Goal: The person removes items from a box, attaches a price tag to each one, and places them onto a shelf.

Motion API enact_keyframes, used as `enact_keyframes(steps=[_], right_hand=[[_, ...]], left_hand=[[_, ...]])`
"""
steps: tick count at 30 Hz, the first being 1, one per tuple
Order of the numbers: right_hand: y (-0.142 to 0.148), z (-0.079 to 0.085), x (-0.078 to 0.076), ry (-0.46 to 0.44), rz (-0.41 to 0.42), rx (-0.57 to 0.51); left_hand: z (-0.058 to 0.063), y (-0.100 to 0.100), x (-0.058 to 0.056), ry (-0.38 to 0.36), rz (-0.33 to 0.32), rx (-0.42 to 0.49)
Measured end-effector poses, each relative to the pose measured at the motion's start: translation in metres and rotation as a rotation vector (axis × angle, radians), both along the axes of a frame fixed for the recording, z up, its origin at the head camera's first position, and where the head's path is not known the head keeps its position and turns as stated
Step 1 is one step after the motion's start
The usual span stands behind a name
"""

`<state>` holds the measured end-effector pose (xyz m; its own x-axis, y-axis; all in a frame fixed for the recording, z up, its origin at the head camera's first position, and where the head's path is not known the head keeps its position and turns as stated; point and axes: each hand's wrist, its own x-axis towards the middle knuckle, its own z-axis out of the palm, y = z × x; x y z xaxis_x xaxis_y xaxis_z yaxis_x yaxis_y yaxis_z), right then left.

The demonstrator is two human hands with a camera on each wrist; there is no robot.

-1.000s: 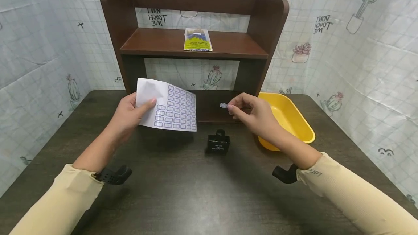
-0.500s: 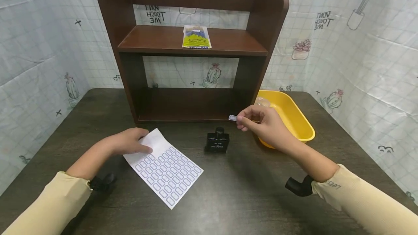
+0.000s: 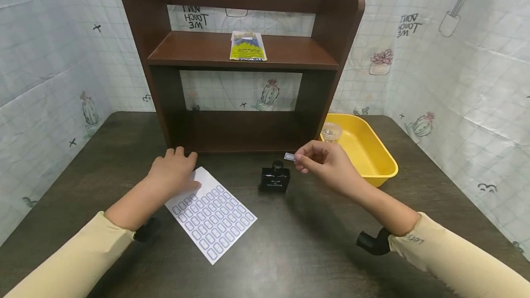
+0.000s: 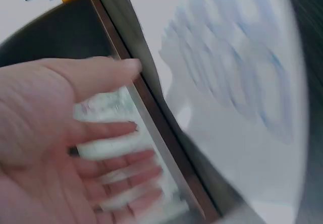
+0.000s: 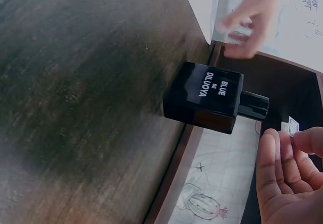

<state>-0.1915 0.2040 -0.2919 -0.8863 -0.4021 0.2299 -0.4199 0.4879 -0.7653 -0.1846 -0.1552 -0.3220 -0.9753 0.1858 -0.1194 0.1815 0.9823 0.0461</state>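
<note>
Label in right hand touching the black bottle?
Apart: the right wrist view shows a dark gap between the label and the cap of the black bottle.

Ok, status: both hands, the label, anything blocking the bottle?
Right hand pinching small label, not on black bottle yet. Left hand holding nothing, by sticker sheet. Bottle upright, nothing seen between it and label.
</note>
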Motion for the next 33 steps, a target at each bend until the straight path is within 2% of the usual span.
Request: enact_keyframes(steps=[2, 4, 9, 12, 15, 18, 24, 28, 33], right_hand=[[-0.001, -0.002, 0.001, -0.022, 0.0, 0.001], [-0.001, -0.005, 0.001, -0.043, -0.002, 0.001], [-0.002, -0.01, 0.003, -0.069, 0.009, 0.005], [-0.003, -0.011, 0.004, -0.081, 0.03, -0.006], [-0.004, -0.013, 0.004, -0.089, 0.045, -0.019], [-0.005, -0.016, 0.004, -0.087, 0.063, -0.009], [-0.01, -0.023, 0.008, -0.092, 0.095, 0.079], [-0.014, -0.029, 0.009, -0.1, 0.107, 0.157], [-0.019, -0.034, 0.007, -0.111, 0.096, 0.197]], left_hand=[[0.001, 0.015, 0.001, 0.064, -0.062, 0.03], [0.001, 0.031, 0.001, 0.086, -0.145, 0.139], [-0.002, 0.067, -0.005, -0.005, -0.369, 0.519], [-0.002, 0.084, -0.011, -0.04, -0.483, 0.655], [-0.004, 0.094, -0.014, -0.019, -0.545, 0.653], [-0.007, 0.099, -0.015, 0.015, -0.567, 0.599], [-0.01, 0.098, -0.014, 0.041, -0.553, 0.566], [-0.01, 0.1, -0.012, 0.03, -0.529, 0.567], [-0.006, 0.103, -0.013, 0.007, -0.506, 0.539]])
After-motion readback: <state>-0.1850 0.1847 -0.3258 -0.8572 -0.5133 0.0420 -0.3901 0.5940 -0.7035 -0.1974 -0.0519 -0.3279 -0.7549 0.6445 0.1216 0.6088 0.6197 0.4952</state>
